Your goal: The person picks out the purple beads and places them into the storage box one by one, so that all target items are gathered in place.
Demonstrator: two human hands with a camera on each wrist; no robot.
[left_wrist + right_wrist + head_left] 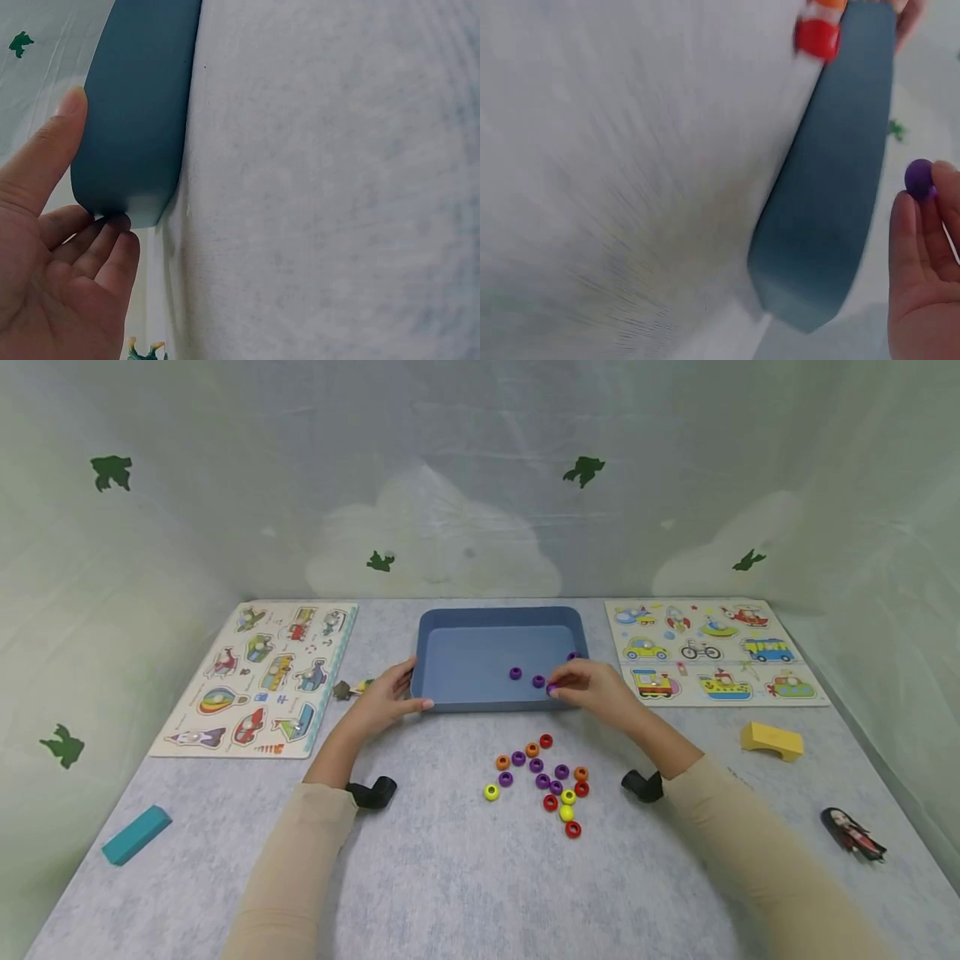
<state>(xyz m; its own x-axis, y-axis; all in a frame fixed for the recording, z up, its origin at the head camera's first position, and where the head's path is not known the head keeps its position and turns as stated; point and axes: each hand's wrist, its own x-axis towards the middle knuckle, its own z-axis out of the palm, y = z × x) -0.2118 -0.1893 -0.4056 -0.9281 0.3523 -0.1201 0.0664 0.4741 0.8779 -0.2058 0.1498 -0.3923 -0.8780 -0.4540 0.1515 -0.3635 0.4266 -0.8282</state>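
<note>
A shallow blue tray (480, 705) lies at the far middle of the table. My left hand (384, 700) holds its near left corner, thumb at the front rim and fingers against the left side. In the left wrist view the fingers (112, 259) bend against the tray's corner (139, 135). Over the near right part of the tray, my right hand (596, 693) pinches a purple bead (919, 180) between thumb and fingertips. Inside the tray are a purple bead (515, 673), a second purple bead (538, 681) and one more by the right wall, partly hidden.
Several red, orange, yellow and purple beads (536, 766) lie scattered in front of the tray. Picture puzzle boards stand left (255, 681) and right (712, 652). A teal block (137, 835), a yellow arch block (772, 740) and a small doll figure (852, 834) lie at the sides.
</note>
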